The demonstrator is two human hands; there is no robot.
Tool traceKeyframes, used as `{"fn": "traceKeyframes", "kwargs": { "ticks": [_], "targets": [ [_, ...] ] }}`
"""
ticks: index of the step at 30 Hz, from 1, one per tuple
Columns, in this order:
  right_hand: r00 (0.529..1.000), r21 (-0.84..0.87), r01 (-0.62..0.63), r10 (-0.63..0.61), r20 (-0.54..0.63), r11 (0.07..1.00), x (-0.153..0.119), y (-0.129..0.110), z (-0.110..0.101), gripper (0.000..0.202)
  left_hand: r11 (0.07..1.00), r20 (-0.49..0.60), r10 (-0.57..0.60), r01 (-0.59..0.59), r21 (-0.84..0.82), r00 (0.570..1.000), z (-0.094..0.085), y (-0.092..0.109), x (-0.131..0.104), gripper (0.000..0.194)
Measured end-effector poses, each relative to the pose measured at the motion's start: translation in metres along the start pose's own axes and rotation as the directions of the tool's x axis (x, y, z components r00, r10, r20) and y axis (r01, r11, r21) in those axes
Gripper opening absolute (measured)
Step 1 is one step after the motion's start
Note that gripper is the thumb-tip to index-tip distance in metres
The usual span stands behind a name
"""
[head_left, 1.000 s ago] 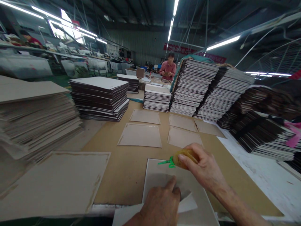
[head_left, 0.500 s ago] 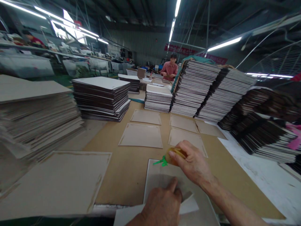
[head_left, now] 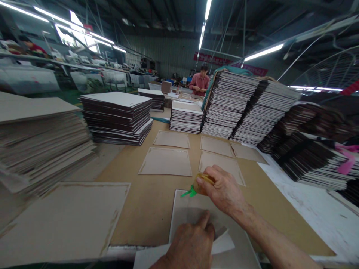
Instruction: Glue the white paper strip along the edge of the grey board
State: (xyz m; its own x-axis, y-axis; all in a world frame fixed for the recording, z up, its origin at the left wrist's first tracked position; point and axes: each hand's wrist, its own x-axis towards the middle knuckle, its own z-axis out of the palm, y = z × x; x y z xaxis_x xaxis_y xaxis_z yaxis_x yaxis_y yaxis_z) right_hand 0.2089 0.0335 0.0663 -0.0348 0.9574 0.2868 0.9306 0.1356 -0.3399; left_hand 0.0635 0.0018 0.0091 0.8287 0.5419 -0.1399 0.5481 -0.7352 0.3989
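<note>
— Squeezing! Our right hand (head_left: 221,190) is wrapping its fingers tight around the little yellow glue bottle (head_left: 202,182), and its green tip (head_left: 188,193) is pointing down at the far edge of the gray card (head_left: 190,213).

— And our left hand (head_left: 192,244) is pressing flat on the near end of that card, one finger sticking out, holding nothing.

— We are thinking the glue could go wrong. If we are squeezing too hard, it is running off onto the brown table (head_left: 148,209).

— Or the card is sliding if our left hand is lifting.

— Our right arm is reaching forward and across, wrist bending down. More cards (head_left: 165,161) are lying beyond, and big stacks (head_left: 117,117) are standing behind them.
</note>
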Motion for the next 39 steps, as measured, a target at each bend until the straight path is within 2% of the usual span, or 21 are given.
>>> {"fn": "traceKeyframes", "kwargs": {
  "ticks": [7, 14, 29, 39],
  "targets": [
    [1.0, -0.05, -0.01, 0.011, 0.01, 0.999, 0.0044, -0.0034, -0.0029, 0.022, 1.0, 0.017, -0.022, 0.022, 0.008, 1.0, -0.0065, 0.0036, 0.0007, 0.045],
    [1.0, -0.089, -0.009, 0.01, 0.009, 0.996, 0.0034, -0.0035, -0.0052, 0.019, 1.0, 0.022, -0.018, 0.018, 0.0, 1.0, -0.0024, 0.0011, 0.0004, 0.044],
    [1.0, -0.114, -0.009, 0.011, 0.015, 0.993, 0.0055, -0.0064, -0.0039, 0.017, 0.999, 0.042, -0.046, 0.046, 0.013, 0.998, -0.0049, 0.0035, -0.0006, 0.045],
    [1.0, -0.117, -0.014, 0.015, 0.008, 0.993, 0.0045, -0.0079, -0.0038, 0.017, 0.999, 0.01, -0.045, 0.045, 0.021, 0.999, -0.0009, 0.0043, 0.0, 0.045]
  ]
}}
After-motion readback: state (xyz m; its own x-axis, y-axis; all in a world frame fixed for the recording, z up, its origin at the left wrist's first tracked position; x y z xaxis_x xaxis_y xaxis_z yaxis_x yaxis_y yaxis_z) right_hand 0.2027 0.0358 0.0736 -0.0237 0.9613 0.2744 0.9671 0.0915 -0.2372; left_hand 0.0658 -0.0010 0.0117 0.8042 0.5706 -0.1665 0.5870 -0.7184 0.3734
